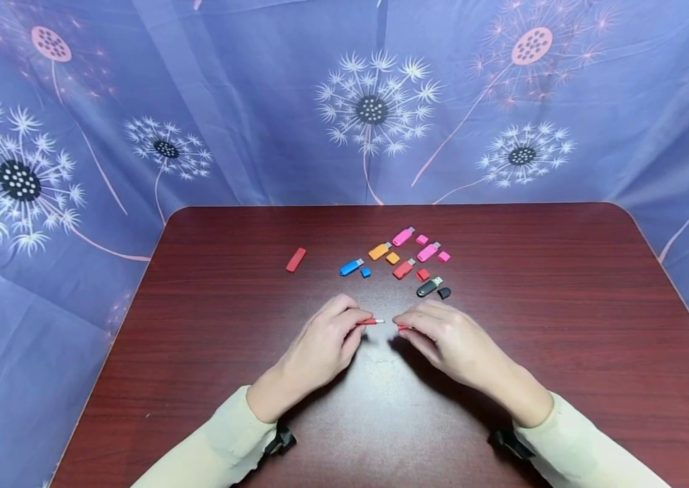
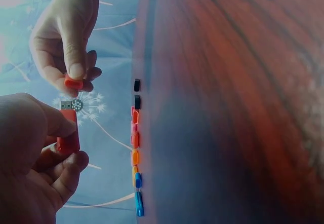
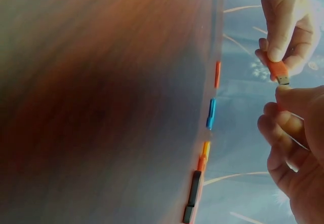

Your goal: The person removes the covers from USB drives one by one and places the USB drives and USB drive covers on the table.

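At a dark red wooden table [image 1: 198, 352], a person in a pale left sleeve [image 1: 216, 434] and a pale right sleeve [image 1: 582, 444] works with both hands, a black device showing under the left wrist [image 1: 281, 440] and another under the right [image 1: 510, 444]. The left hand [image 1: 322, 339] is closed down to a pinch, thumb on one face of a red USB stick [image 2: 67, 135] and curled fingers behind it. The right hand [image 1: 463, 342] pinches a small red cap [image 2: 73, 83] between thumb and forefinger, its other fingers loosely bent. Stick and cap are held just above the table, end to end with a narrow gap between them, the stick's silver connector bare and pointing at the cap. Beyond the hands, nearest first, lie a black stick [image 1: 427, 288] with its black cap [image 1: 444, 293], a second red stick [image 1: 402, 270] with its red cap [image 1: 422, 274], and a blue stick [image 1: 350, 268] with its blue cap [image 1: 365, 272]. Well apart to the left rests a plain red piece [image 1: 296, 260], red from end to end. Farther back are an orange stick [image 1: 378, 252] and orange cap [image 1: 393, 258], then two pink sticks [image 1: 427, 253], each beside a pink cap [image 1: 444, 257]. A blue-violet cloth [image 1: 259, 122] printed with dandelions hangs behind the table.
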Motion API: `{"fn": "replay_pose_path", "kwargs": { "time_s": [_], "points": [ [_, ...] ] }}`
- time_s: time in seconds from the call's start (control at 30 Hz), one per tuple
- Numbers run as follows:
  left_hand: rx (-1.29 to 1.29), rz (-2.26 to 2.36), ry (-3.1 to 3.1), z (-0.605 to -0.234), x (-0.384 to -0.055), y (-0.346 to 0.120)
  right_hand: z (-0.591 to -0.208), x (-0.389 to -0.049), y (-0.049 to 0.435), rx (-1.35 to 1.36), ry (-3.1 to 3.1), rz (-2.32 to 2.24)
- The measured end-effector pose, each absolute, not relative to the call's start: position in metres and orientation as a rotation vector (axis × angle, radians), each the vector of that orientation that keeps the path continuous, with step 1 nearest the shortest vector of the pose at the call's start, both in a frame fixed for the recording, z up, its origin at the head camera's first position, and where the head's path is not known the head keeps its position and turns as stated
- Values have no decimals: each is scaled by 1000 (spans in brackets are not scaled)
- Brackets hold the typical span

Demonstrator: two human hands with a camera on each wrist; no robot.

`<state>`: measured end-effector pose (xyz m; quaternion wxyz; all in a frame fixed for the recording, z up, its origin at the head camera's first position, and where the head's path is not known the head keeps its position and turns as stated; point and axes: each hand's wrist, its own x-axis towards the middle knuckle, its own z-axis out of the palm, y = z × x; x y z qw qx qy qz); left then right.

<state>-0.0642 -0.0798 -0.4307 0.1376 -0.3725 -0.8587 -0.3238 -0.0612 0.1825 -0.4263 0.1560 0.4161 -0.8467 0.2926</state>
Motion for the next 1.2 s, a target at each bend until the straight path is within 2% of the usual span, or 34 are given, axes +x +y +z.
{"fn": "replay_pose_path", "kwargs": {
  "time_s": [1.2],
  "points": [
    [-888, -983, -2602, -447, -108, -74, -424, -59, 203, 1116, -2506, 779]
  ]
}}
